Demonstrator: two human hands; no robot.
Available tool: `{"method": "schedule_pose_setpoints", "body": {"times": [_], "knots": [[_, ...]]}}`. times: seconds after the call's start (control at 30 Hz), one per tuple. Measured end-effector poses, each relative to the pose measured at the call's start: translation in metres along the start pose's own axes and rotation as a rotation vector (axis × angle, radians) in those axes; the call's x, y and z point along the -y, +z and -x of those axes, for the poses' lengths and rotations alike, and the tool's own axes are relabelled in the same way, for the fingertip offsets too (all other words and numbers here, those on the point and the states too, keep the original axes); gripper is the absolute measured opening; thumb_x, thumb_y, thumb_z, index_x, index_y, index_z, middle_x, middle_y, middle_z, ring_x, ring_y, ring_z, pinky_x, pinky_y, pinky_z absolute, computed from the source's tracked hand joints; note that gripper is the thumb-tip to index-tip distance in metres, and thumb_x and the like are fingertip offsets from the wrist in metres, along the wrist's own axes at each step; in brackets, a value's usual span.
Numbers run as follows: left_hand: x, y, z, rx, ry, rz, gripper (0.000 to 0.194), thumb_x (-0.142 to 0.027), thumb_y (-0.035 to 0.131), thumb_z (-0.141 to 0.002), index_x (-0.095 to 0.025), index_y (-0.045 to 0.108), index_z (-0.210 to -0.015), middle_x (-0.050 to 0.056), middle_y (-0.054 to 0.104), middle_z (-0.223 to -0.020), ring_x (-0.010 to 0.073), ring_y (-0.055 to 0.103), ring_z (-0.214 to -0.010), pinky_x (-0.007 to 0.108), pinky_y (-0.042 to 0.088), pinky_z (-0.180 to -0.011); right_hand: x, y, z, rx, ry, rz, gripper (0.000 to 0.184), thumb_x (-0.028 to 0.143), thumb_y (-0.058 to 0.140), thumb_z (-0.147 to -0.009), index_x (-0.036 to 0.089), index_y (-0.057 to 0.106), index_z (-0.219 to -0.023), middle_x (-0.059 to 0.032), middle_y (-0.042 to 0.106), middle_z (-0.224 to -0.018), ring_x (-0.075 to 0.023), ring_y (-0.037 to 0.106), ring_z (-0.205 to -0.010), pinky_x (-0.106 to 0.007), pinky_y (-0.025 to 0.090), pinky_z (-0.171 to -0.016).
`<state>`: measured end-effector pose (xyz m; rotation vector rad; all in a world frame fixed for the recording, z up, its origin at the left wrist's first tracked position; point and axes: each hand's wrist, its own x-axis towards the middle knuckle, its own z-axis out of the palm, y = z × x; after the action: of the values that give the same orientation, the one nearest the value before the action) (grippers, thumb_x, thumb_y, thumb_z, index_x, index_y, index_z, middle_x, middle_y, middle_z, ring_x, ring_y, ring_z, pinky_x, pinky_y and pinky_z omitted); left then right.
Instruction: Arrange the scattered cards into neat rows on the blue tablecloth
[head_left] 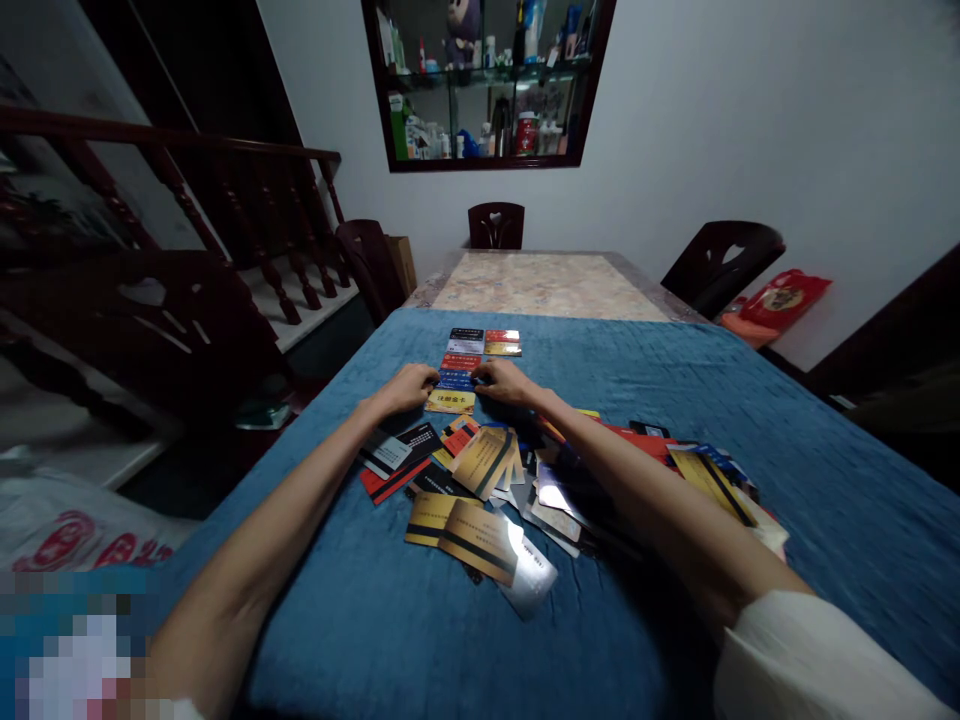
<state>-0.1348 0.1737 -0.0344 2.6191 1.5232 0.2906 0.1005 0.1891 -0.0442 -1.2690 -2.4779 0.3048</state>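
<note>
My left hand (411, 388) and my right hand (507, 383) rest on the table at either end of a blue card (456, 379). The fingers of both hands are curled in and closed on its short edges. Right below it lies a yellow card (451, 402) with printed characters, and just above it a red card (461, 361). Farther up the column are a black card (466, 334) and a pale grey card (465, 347). Beside these sit another red card (502, 336) and a gold card (502, 350). The cards overlap in neat rows.
A loose heap of cards, with a gold card (480, 540) on top, spreads between my forearms. More cards, one yellow and black (712, 482), lie beneath and beyond my right forearm. A blue cloth (360, 600) covers the near table. Chairs (724, 262) stand around it.
</note>
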Motion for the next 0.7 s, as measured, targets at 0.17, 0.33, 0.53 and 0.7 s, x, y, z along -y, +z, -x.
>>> {"method": "schedule_pose_setpoints", "body": {"times": [0.17, 0.33, 0.53, 0.7], "knots": [[-0.002, -0.004, 0.005, -0.003, 0.003, -0.001, 0.038, -0.013, 0.048, -0.079, -0.015, 0.076, -0.104, 0.009, 0.076, -0.106, 0.0227, 0.067, -0.098, 0.029, 0.050, -0.090, 0.003, -0.004, 0.008, -0.038, 0.026, -0.032, 0.031, 0.019, 0.064, -0.084, 0.015, 0.073, -0.113, -0.0087, 0.075, -0.105, -0.0196, 0.067, -0.094, -0.026, 0.047, -0.081], [-0.002, -0.010, 0.019, -0.025, 0.002, -0.011, 0.038, -0.015, 0.049, -0.081, -0.015, 0.075, -0.108, 0.009, 0.075, -0.110, 0.0230, 0.066, -0.102, 0.030, 0.049, -0.094, 0.011, -0.008, 0.023, -0.155, 0.066, -0.091, 0.027, 0.018, 0.059, -0.086, 0.019, 0.075, -0.107, -0.0068, 0.076, -0.104, -0.0204, 0.067, -0.096, -0.028, 0.047, -0.083], [-0.001, -0.016, 0.050, -0.111, 0.024, -0.003, 0.033, -0.016, 0.053, -0.083, -0.016, 0.074, -0.108, 0.010, 0.074, -0.111, 0.0245, 0.063, -0.105, 0.037, 0.047, -0.100, 0.037, -0.015, 0.049, -0.223, 0.054, 0.032, 0.023, 0.023, 0.055, -0.090, 0.020, 0.076, -0.097, -0.0074, 0.075, -0.101, -0.0247, 0.060, -0.097, -0.034, 0.044, -0.083], [0.002, -0.020, 0.082, -0.194, 0.022, 0.041, 0.031, -0.017, 0.052, -0.084, -0.016, 0.072, -0.108, 0.011, 0.072, -0.110, 0.0247, 0.060, -0.108, 0.043, 0.047, -0.102, 0.075, -0.015, 0.064, -0.168, -0.022, 0.057, 0.021, 0.026, 0.057, -0.091, 0.023, 0.075, -0.101, -0.0088, 0.072, -0.108, -0.0292, 0.053, -0.106, -0.040, 0.043, -0.084]]}}
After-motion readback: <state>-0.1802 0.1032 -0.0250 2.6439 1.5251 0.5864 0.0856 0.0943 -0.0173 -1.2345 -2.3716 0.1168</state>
